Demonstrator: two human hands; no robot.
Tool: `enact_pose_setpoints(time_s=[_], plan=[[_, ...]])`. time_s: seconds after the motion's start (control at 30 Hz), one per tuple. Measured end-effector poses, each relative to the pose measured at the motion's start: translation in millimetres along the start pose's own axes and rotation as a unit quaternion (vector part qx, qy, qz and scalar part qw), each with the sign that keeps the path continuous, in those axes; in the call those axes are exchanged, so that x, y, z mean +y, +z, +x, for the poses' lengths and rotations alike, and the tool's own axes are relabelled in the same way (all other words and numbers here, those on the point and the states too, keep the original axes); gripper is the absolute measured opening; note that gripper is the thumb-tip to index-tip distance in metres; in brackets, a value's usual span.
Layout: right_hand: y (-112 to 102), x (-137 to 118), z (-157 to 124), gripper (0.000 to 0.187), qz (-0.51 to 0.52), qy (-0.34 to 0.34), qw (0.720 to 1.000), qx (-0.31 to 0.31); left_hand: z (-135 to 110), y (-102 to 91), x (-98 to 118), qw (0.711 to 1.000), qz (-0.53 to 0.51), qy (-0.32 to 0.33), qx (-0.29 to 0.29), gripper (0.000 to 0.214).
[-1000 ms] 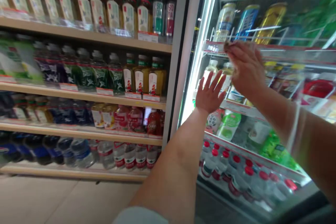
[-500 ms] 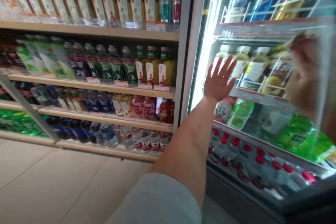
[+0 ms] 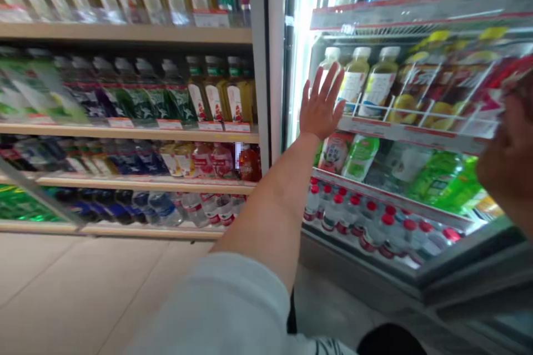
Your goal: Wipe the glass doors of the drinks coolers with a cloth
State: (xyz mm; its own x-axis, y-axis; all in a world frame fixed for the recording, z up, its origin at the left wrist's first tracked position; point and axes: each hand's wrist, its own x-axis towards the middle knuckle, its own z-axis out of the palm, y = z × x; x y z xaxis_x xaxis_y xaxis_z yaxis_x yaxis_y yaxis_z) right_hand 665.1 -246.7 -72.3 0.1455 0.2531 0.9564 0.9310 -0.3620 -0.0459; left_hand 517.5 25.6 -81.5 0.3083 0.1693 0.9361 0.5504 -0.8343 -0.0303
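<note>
My left hand [image 3: 320,108] reaches out with its fingers spread, in front of the open drinks fridge. It holds nothing and overlaps the pale yellow bottles [image 3: 353,82] with white caps on the middle shelf; whether it touches them I cannot tell. My right hand [image 3: 506,144] is at the right edge, blurred and partly cut off, with its fingers bent. What those fingers close on is hidden, though they are near the fridge door side. Bottles with yellow caps and lemon labels [image 3: 441,89] stand between the two hands.
Green bottles [image 3: 441,180] and a green-labelled bottle [image 3: 361,158] stand on the fridge's lower shelf. Red-capped water bottles [image 3: 353,213] fill its bottom. White wire rails [image 3: 425,116] guard the shelf fronts. Wooden shelves [image 3: 166,132] of drinks stand left, above a tiled floor [image 3: 104,283].
The view has shifted right and closer to the fridge. Shelves and bottles appear further left. My left hand stays spread out; my right hand appears nearer the right edge.
</note>
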Motion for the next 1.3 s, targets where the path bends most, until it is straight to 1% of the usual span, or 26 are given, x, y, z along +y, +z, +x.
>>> enact_pose_setpoints(time_s=[0.07, 0.13, 0.2, 0.23, 0.27, 0.33, 0.37, 0.4, 0.43, 0.5, 0.53, 0.57, 0.63, 0.67, 0.7, 0.77, 0.83, 0.9, 0.97, 1.03, 1.07, 1.1, 1.13, 1.2, 1.27, 1.3], plan=[[0.0, 1.4, -22.4, 0.041, -0.023, -0.020, 0.999, -0.036, 1.0, 2.3, -1.9, 1.000, -0.027, -0.002, 0.009, 0.062], [2.7, 10.2, -47.5, 0.042, -0.042, -0.056, 0.993, -0.092, 1.1, 3.4, -3.9, 0.999, -0.042, -0.001, 0.014, 0.064], [4.2, 32.6, -58.1, 0.047, -0.048, -0.123, 0.982, -0.133, 1.0, 3.6, -5.4, 0.998, -0.054, -0.002, 0.022, 0.065], [4.2, 48.4, -55.7, 0.050, -0.047, -0.156, 0.978, -0.129, 1.1, 3.7, -5.9, 0.998, -0.061, -0.004, 0.026, 0.065], [4.0, 65.8, -49.3, 0.053, -0.043, -0.197, 0.974, -0.107, 1.3, 3.8, -6.3, 0.997, -0.068, -0.006, 0.029, 0.065], [5.5, 97.5, -33.6, 0.052, -0.049, -0.182, 0.981, 0.035, 1.9, 4.7, -6.4, 0.996, -0.078, -0.009, 0.032, 0.066], [7.8, 108.1, -29.6, 0.050, -0.057, -0.163, 0.982, 0.080, 2.2, 5.6, -6.3, 0.996, -0.081, -0.008, 0.034, 0.067], [11.3, 113.2, -30.9, 0.051, -0.060, -0.151, 0.984, 0.077, 2.3, 6.8, -6.3, 0.996, -0.082, -0.005, 0.039, 0.067], [15.6, 112.5, -38.3, 0.050, -0.051, -0.148, 0.980, 0.119, 2.2, 8.2, -6.4, 0.995, -0.082, -0.003, 0.048, 0.067], [24.4, 97.3, -67.8, 0.053, -0.026, -0.173, 0.976, 0.133, 1.8, 11.3, -7.0, 0.995, -0.077, 0.003, 0.067, 0.065], [27.6, 86.3, -85.2, 0.058, -0.017, -0.171, 0.983, 0.067, 1.5, 12.9, -7.5, 0.994, -0.074, 0.010, 0.077, 0.065], [29.5, 75.7, -100.4, 0.061, -0.014, -0.178, 0.984, -0.023, 1.2, 14.2, -8.0, 0.994, -0.070, 0.016, 0.085, 0.066], [29.0, 61.0, -113.5, 0.065, -0.011, -0.207, 0.974, -0.093, 0.7, 16.0, -8.9, 0.994, -0.068, 0.027, 0.086, 0.066], [27.3, 57.6, -108.9, 0.065, -0.015, -0.219, 0.970, -0.102, 0.4, 16.3, -9.0, 0.993, -0.071, 0.030, 0.087, 0.065], [25.5, 56.3, -97.7, 0.064, -0.020, -0.225, 0.970, -0.085, 0.1, 16.3, -9.0, 0.993, -0.076, 0.031, 0.089, 0.064], [24.5, 56.1, -65.2, 0.058, -0.032, -0.220, 0.975, -0.027, -0.4, 15.4, -8.4, 0.991, -0.086, 0.030, 0.095, 0.063], [30.1, 52.2, -40.1, 0.052, -0.036, -0.190, 0.980, 0.041, -0.5, 14.2, -7.6, 0.991, -0.092, 0.028, 0.097, 0.063], [42.1, 40.5, -39.3, 0.049, -0.034, -0.165, 0.984, 0.067, 0.2, 14.2, -7.5, 0.992, -0.089, 0.023, 0.088, 0.062], [55.8, 23.1, -59.6, 0.050, -0.026, -0.178, 0.983, 0.020, 1.9, 16.1, -8.2, 0.993, -0.080, 0.023, 0.080, 0.064], [65.2, 4.8, -80.3, 0.051, -0.008, -0.236, 0.968, -0.081, 3.9, 19.3, -9.3, 0.993, -0.076, 0.028, 0.082, 0.066], [67.2, -3.6, -83.3, 0.051, -0.001, -0.261, 0.957, -0.125, 4.5, 20.7, -9.6, 0.993, -0.078, 0.029, 0.085, 0.066], [67.4, -11.1, -79.0, 0.050, 0.003, -0.276, 0.950, -0.148, 4.9, 21.5, -9.6, 0.992, -0.084, 0.026, 0.089, 0.066], [66.5, -17.7, -67.1, 0.048, 0.003, -0.277, 0.949, -0.152, 4.9, 21.7, -9.2, 0.991, -0.091, 0.021, 0.094, 0.064], [64.5, -28.4, -27.5, 0.043, -0.003, -0.243, 0.965, -0.095, 4.1, 19.9, -7.7, 0.990, -0.100, 0.016, 0.096, 0.063], [66.7, -38.1, 13.7, 0.043, -0.019, -0.162, 0.986, -0.024, 3.1, 17.0, -6.5, 0.991, -0.093, 0.020, 0.092, 0.062], [70.1, -43.7, 27.1, 0.048, -0.027, -0.138, 0.990, 0.010, 2.9, 16.0, -6.3, 0.992, -0.086, 0.025, 0.094, 0.061]])
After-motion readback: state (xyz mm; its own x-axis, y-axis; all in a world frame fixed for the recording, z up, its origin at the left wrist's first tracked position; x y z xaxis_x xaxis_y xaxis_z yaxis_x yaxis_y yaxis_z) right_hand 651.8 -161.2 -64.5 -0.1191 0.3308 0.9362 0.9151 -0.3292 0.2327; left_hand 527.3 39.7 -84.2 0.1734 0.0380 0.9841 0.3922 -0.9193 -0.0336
